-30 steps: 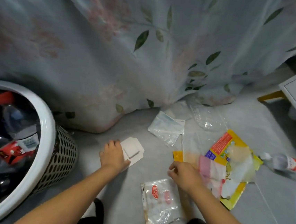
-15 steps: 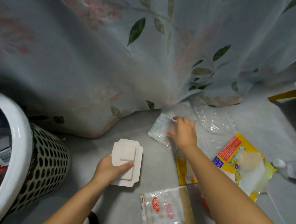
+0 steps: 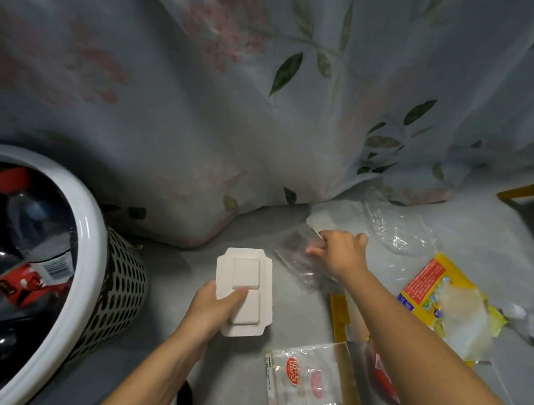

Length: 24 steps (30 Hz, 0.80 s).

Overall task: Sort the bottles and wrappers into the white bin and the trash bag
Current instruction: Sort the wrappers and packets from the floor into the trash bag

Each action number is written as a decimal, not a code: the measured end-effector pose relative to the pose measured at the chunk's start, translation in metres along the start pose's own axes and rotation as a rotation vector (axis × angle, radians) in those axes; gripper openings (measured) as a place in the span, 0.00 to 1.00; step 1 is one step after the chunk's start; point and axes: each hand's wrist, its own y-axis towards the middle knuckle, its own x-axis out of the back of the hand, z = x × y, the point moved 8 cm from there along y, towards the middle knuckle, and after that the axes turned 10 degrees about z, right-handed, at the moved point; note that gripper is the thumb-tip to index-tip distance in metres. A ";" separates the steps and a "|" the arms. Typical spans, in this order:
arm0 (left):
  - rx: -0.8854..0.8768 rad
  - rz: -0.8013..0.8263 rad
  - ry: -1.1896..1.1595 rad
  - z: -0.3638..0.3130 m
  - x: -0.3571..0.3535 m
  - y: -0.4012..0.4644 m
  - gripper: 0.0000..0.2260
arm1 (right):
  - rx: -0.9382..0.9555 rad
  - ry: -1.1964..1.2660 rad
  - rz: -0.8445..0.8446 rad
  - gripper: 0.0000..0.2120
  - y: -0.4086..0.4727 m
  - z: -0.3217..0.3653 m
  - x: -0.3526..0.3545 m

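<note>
Now right hand has closed on the clear plastic wrapper on the floor near the curtain, crumpling it. Left hand still grips the white molded tray, unchanged, right of the white bin holding bottles.

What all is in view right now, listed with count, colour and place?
White round bin: one, white rim over perforated wall, far left, bottles inside.
Clear plastic bottle with red cap: one, inside bin.
White moulded card tray: one, white, centre, held.
Clear crinkled plastic wrapper: one, transparent, right of tray.
Yellow printed packet: one, yellow and red, right.
Clear bag with red logo: one, bottom centre.
Floral sheer curtain: one, pale, behind.
Left hand: holds tray.
Right hand: grips clear wrapper.
</note>
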 end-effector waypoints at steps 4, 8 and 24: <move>-0.083 -0.010 -0.015 -0.030 0.004 -0.027 0.06 | 0.091 0.338 0.122 0.13 -0.021 0.010 0.024; -0.176 -0.010 -0.036 -0.062 0.015 -0.074 0.05 | 0.184 0.424 0.143 0.10 -0.065 0.036 0.071; -0.382 -0.266 -0.162 -0.060 0.189 -0.306 0.04 | 0.618 0.557 0.228 0.16 -0.292 0.279 0.187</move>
